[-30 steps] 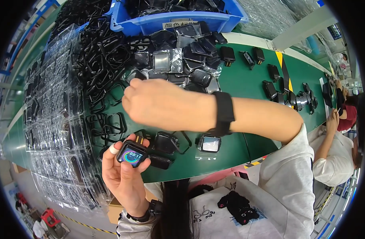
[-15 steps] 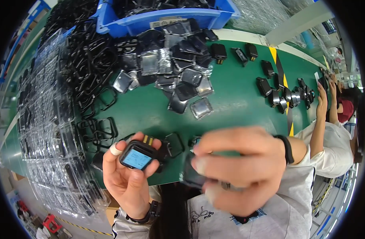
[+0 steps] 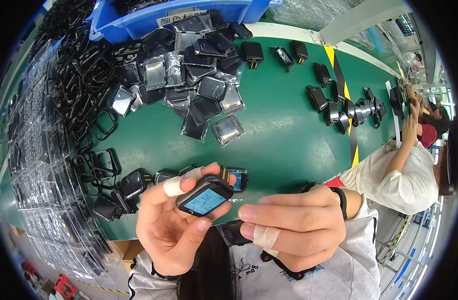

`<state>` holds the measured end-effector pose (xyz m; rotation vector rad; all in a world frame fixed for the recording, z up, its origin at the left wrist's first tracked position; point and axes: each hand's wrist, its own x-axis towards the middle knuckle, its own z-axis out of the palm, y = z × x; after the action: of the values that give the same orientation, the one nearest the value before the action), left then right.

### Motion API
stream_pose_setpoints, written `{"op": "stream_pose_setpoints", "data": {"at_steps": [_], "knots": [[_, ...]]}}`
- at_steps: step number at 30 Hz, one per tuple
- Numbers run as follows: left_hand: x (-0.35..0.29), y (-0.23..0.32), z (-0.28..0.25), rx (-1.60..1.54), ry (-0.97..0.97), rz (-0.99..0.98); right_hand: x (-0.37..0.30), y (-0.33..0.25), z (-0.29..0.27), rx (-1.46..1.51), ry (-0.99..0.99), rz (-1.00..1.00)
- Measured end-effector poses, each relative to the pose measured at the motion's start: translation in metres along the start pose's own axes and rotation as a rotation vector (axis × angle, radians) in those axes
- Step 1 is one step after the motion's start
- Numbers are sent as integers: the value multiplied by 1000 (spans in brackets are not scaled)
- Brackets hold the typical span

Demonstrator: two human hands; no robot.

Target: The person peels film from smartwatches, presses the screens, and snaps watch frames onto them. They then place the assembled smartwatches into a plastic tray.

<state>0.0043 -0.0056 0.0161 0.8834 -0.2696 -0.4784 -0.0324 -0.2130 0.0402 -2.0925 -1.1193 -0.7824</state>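
My left hand (image 3: 164,230), with a taped finger, is closed around a small black electronic device (image 3: 205,199). The device is tilted, its lit blue screen facing up and gold contacts at its top. Just to the right is my right hand (image 3: 299,225), its fingers pressed together and one of them taped. Whatever those fingers may hold is hidden. Under the hands, by the table's near edge, lies a dark flat piece (image 3: 234,233), partly covered. Behind the left hand, another device with a lit screen (image 3: 241,181) rests on the green table (image 3: 274,145).
Wrapped dark screen panels (image 3: 206,90) are heaped below a blue bin (image 3: 234,12). Black frames (image 3: 84,75) and stacked clear plastic trays (image 3: 39,165) fill the left side. Several black devices (image 3: 316,97) stand near yellow-black tape (image 3: 354,150). A co-worker (image 3: 409,175) sits at right.
My left hand has moved right with the device, bringing it near my right hand. My right hand, blurred before, is now sharp and lower. The whole view has shifted slightly.
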Motion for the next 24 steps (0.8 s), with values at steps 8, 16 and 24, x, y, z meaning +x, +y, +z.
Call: {"op": "stream_pose_setpoints", "data": {"at_steps": [8,16,24], "knots": [[1,-2,0,87,-121,-85,5,12,-9,381,-34,291],[-1,-1,0,195,-180,-124,8,5,10,497,77,769],[-3,-7,3,255,-26,-49,3,6,19,422,-6,679]]}}
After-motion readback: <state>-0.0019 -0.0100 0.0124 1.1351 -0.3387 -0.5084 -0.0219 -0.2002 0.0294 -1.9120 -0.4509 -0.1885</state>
